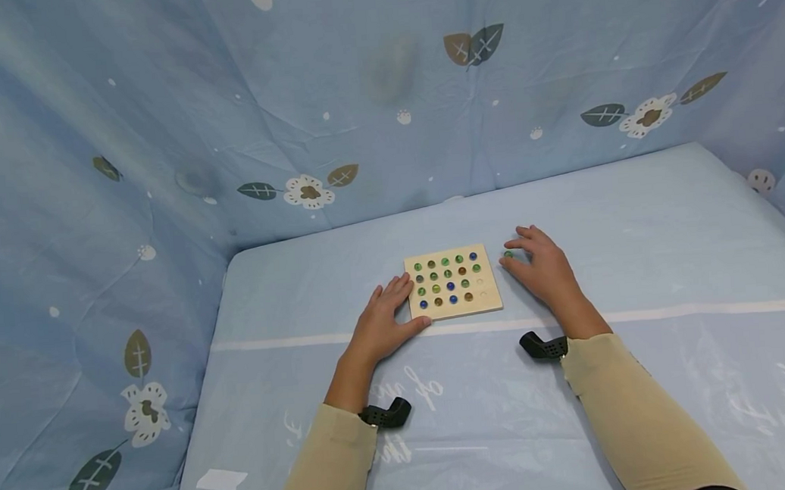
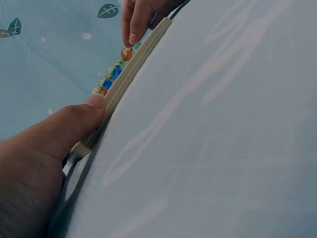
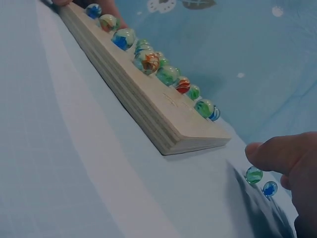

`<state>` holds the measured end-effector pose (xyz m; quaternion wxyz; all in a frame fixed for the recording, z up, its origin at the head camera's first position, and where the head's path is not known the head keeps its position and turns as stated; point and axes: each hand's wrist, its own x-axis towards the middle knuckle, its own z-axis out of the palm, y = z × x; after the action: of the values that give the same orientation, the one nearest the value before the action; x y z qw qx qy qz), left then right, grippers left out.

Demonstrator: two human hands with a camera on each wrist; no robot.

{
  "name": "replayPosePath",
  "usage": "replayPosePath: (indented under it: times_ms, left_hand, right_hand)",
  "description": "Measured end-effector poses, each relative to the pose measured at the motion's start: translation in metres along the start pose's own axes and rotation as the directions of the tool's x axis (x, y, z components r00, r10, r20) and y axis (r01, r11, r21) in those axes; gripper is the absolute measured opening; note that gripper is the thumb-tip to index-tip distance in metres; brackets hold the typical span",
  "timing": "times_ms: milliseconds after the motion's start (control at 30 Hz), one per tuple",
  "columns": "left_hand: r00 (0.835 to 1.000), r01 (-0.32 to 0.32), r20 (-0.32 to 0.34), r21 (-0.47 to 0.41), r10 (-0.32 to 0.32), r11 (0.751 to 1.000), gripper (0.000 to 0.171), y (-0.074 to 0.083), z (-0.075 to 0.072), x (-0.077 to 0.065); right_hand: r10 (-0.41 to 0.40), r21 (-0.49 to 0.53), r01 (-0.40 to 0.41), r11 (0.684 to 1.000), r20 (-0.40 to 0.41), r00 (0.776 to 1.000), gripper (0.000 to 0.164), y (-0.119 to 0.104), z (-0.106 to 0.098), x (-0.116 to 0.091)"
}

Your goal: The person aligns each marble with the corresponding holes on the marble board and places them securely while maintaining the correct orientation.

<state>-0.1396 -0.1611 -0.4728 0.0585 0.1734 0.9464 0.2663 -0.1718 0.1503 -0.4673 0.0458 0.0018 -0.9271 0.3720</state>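
Note:
A wooden board [image 1: 455, 310] bears rows of glass marbles, mostly green, blue and amber. Two hollows at its right front hold no marble. My left hand [image 1: 386, 325] rests at the board's left side, extended fingers at the edge and thumb [image 2: 95, 103] against the front corner. Beyond the board's right edge is my right hand [image 1: 543, 266], thumb and index finger apart around a loose green marble [image 1: 508, 253]. In the right wrist view, this green marble [image 3: 254, 174] and a blue marble [image 3: 270, 188] lie on the cloth beneath the thumb; the other fingertips are hidden.
A pale blue printed cloth [image 1: 471, 391] covers the table. Patterned fabric [image 1: 368, 87] hangs behind it and at the left. A white patch [image 1: 221, 480] lies at the table's front left. Each wrist wears a black camera mount [image 1: 543, 346].

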Motion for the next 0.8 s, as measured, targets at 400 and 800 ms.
replayPosePath:
  times_ms: [400, 800]
  left_hand:
    - [1.000, 0.003, 0.003, 0.001, -0.003, 1.000, 0.086, 0.0000, 0.0001, -0.0001]
    - [1.000, 0.003, -0.002, -0.007, -0.003, 1.000, 0.086, 0.0000, -0.0003, -0.0009]
  right_hand:
    - [0.022, -0.052, -0.017, 0.999, 0.097, 0.995, 0.042, 0.0008, -0.0011, 0.0011]
    - [0.031, -0.065, -0.025, 0.998, 0.091, 0.995, 0.030, 0.0001, -0.0001, 0.0014]
